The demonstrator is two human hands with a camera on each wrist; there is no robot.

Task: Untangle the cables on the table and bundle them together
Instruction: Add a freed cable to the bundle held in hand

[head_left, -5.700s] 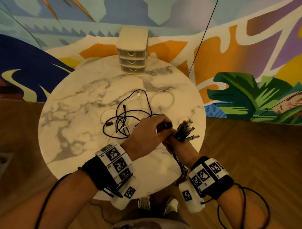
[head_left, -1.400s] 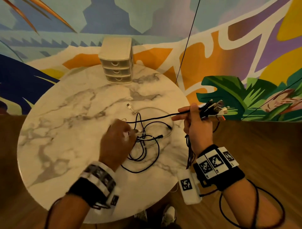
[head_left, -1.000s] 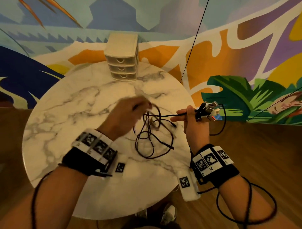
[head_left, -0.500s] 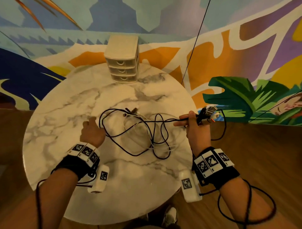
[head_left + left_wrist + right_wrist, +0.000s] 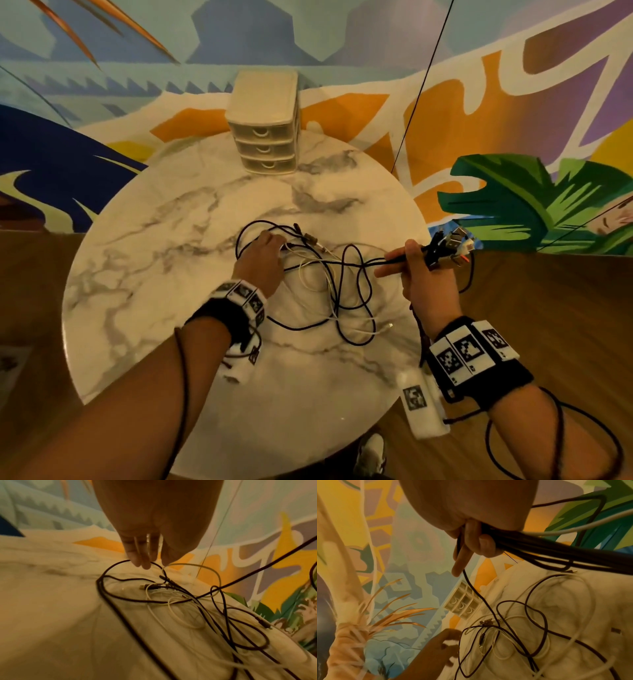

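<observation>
A tangle of thin cables (image 5: 329,281) — several black, a few white — is lying in loose overlapping loops on the right half of the round marble table (image 5: 164,274). Bare plug ends (image 5: 310,238) are showing at the far side of the heap. One black cable (image 5: 373,264) is being stretched taut from the pile up to a gathered bunch of cable ends (image 5: 448,248), which is being held raised just past the table's right edge — the plugs are fanned outward, with the rest of the bunch hanging down below.
</observation>
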